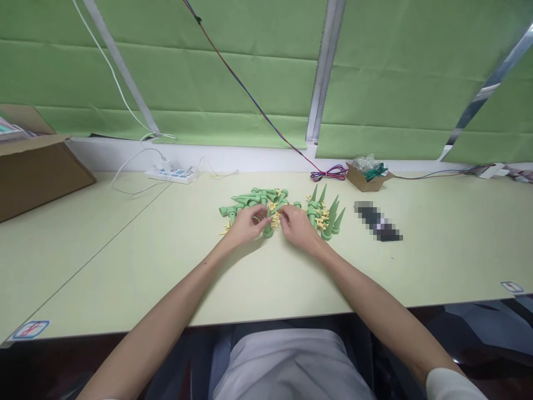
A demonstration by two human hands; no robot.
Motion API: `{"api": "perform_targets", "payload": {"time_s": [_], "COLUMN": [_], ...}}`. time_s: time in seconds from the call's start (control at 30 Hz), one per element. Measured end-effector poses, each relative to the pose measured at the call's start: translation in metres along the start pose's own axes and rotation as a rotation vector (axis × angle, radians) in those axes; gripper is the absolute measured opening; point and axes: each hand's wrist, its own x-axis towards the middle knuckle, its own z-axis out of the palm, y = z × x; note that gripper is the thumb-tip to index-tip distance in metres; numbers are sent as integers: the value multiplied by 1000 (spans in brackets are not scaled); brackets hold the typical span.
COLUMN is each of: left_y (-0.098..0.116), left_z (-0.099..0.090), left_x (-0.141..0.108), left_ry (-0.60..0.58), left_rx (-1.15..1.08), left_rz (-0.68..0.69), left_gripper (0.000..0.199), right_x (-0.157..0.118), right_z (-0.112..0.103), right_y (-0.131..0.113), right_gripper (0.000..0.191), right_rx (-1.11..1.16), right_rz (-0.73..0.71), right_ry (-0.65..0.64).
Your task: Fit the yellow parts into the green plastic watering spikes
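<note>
My left hand (246, 225) is closed, thumb and fingers pinching a green plastic spike (267, 230) that stands point up with its wide round base low. Just to the right, my right hand (297, 226) has its fingers curled and pressed together near small yellow plastic pieces (275, 219); whatever its fingertips hold is too small or hidden. Behind both hands lies a loose heap of green spikes and tube-like parts (255, 198). Right of my right hand, several green spikes (332, 219) stand upright with yellow pieces among them.
A dark pixelated object (377, 221) lies on the pale table (266, 289) to the right. Toward the wall are a small cardboard box (366, 180) with plastic bags, a coiled red-blue cable (331, 173) and a white power strip (172, 174). A large cardboard box (39, 172) stands far left.
</note>
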Motion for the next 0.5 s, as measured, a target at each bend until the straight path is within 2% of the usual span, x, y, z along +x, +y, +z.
{"api": "perform_targets", "payload": {"time_s": [0.13, 0.23, 0.5], "left_y": [-2, -5, -7], "left_z": [1, 2, 5], "left_x": [-1, 0, 2], "left_ry": [-105, -124, -124], "left_rx": [85, 81, -291], "left_rz": [-47, -75, -187], "left_gripper": [32, 34, 38], "right_x": [3, 4, 4], "right_z": [0, -1, -1], "right_y": [-1, -3, -4], "right_gripper": [22, 23, 25], "right_rx": [21, 46, 138], "right_rz": [32, 60, 110], "right_ry": [7, 18, 34]}}
